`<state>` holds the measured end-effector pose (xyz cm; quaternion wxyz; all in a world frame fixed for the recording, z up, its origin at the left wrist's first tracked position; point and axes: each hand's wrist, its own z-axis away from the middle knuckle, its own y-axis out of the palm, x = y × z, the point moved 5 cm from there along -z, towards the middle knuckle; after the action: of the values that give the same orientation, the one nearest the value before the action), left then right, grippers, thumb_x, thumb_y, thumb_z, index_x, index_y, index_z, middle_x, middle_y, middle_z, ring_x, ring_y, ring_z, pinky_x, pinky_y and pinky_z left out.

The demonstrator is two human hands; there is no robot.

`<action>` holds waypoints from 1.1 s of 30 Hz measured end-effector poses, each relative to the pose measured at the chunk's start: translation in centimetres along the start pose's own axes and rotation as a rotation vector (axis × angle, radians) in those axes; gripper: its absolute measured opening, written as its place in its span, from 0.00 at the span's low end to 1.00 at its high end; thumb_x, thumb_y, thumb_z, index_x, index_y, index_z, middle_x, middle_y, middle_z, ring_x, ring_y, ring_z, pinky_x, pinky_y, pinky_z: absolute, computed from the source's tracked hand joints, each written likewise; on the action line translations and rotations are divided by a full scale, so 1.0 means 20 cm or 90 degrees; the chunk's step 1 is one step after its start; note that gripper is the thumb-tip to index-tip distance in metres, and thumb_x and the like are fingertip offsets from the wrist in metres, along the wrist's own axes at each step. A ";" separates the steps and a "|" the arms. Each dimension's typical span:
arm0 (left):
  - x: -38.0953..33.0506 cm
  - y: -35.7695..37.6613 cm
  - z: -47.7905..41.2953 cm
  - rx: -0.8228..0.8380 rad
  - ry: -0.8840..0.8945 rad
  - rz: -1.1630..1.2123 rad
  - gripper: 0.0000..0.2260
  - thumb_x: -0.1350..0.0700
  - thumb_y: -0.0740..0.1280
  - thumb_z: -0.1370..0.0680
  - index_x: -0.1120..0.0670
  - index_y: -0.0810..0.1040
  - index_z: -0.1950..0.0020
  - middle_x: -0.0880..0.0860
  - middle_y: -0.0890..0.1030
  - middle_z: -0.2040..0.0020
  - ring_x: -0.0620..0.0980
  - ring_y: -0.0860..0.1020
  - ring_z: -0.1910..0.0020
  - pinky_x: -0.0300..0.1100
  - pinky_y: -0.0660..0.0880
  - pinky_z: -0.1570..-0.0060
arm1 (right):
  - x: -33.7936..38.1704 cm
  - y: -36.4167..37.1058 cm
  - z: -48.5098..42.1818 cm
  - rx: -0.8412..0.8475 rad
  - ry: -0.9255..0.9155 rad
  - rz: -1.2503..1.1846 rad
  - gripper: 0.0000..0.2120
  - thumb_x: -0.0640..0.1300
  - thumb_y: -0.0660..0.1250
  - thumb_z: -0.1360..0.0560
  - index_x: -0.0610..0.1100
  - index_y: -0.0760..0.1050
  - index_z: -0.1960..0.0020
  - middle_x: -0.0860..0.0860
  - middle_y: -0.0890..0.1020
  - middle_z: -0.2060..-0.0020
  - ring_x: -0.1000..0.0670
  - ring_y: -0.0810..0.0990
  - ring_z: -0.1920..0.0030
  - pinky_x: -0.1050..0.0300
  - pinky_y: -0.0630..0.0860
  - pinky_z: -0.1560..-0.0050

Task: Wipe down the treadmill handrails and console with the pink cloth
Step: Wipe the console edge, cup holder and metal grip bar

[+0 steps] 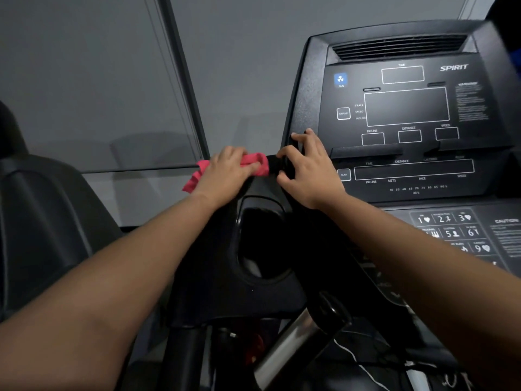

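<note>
A black treadmill console (406, 108) with dark displays fills the upper right. A short black handrail stub (275, 164) sticks out from its left edge. My left hand (228, 173) grips the pink cloth (258, 163), wrapped around the outer end of that stub; a loose corner of cloth hangs down at the left. My right hand (308, 170) holds the console's left edge where the stub joins it, fingers curled round the edge and thumb below.
A black cup-holder recess (262, 241) lies below the hands. A keypad panel (456, 232) with numbered buttons sits at the lower right. A silver-and-black handrail post (296, 340) rises near the bottom centre. Another dark machine (42, 221) stands at the left, grey wall panels behind.
</note>
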<state>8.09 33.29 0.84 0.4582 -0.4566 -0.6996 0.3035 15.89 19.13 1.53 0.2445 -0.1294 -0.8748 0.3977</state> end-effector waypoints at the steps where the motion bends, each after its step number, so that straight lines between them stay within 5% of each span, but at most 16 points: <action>1: 0.02 0.02 0.00 0.003 -0.032 0.011 0.16 0.56 0.61 0.22 0.49 0.75 0.34 0.60 0.72 0.38 0.63 0.70 0.42 0.56 0.71 0.44 | 0.00 0.00 0.00 -0.004 -0.001 0.002 0.17 0.47 0.66 0.28 0.43 0.76 0.42 0.40 0.67 0.31 0.39 0.54 0.25 0.49 0.53 0.27; 5: -0.10 0.07 0.04 -0.071 0.008 0.070 0.18 0.59 0.72 0.29 0.53 0.79 0.39 0.60 0.77 0.45 0.62 0.72 0.51 0.55 0.76 0.55 | 0.00 -0.01 0.00 -0.009 0.004 -0.002 0.16 0.49 0.66 0.28 0.44 0.76 0.43 0.41 0.68 0.33 0.39 0.55 0.26 0.47 0.55 0.27; 8: -0.15 0.10 0.09 -0.091 0.006 0.102 0.19 0.56 0.73 0.28 0.50 0.78 0.38 0.56 0.76 0.45 0.57 0.67 0.50 0.54 0.77 0.55 | 0.00 -0.01 0.00 -0.005 0.003 0.000 0.17 0.49 0.66 0.29 0.44 0.76 0.43 0.41 0.68 0.33 0.39 0.55 0.26 0.45 0.56 0.27; 12: -0.20 0.14 0.14 -0.031 0.031 0.067 0.18 0.50 0.74 0.29 0.53 0.81 0.41 0.57 0.77 0.42 0.58 0.74 0.45 0.50 0.76 0.48 | 0.00 0.00 0.00 -0.005 -0.003 0.001 0.16 0.48 0.66 0.30 0.43 0.76 0.44 0.40 0.68 0.33 0.38 0.56 0.26 0.45 0.57 0.28; 16: -0.33 0.17 0.21 0.007 0.145 -0.032 0.16 0.49 0.80 0.38 0.52 0.85 0.54 0.57 0.79 0.51 0.58 0.76 0.52 0.49 0.78 0.56 | -0.01 0.00 0.00 -0.005 -0.001 0.001 0.16 0.47 0.66 0.30 0.43 0.76 0.44 0.40 0.68 0.33 0.38 0.56 0.26 0.44 0.57 0.28; 19: -0.35 0.17 0.22 0.028 0.177 -0.032 0.16 0.50 0.80 0.39 0.50 0.86 0.53 0.56 0.79 0.54 0.57 0.78 0.54 0.48 0.77 0.58 | 0.00 0.00 0.00 -0.003 -0.001 -0.001 0.16 0.47 0.66 0.30 0.43 0.76 0.44 0.41 0.68 0.33 0.38 0.56 0.26 0.43 0.57 0.28; 27: -0.20 0.06 0.17 0.019 0.270 -0.136 0.09 0.53 0.70 0.29 0.48 0.83 0.50 0.56 0.78 0.42 0.58 0.77 0.48 0.51 0.75 0.55 | -0.01 0.00 0.00 0.002 0.002 -0.007 0.16 0.48 0.66 0.29 0.44 0.75 0.42 0.41 0.67 0.31 0.40 0.54 0.26 0.47 0.55 0.27; 33: 0.04 0.04 0.31 0.039 0.207 -0.104 0.22 0.62 0.79 0.38 0.51 0.83 0.45 0.63 0.79 0.42 0.66 0.78 0.50 0.57 0.77 0.56 | -0.01 -0.01 0.00 0.009 0.010 -0.010 0.16 0.48 0.65 0.28 0.45 0.74 0.41 0.43 0.65 0.30 0.42 0.52 0.25 0.49 0.54 0.26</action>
<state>2.56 34.21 -1.98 0.6020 -0.4268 -0.6418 0.2087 15.98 18.93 1.56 0.2552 -0.1238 -0.8711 0.4010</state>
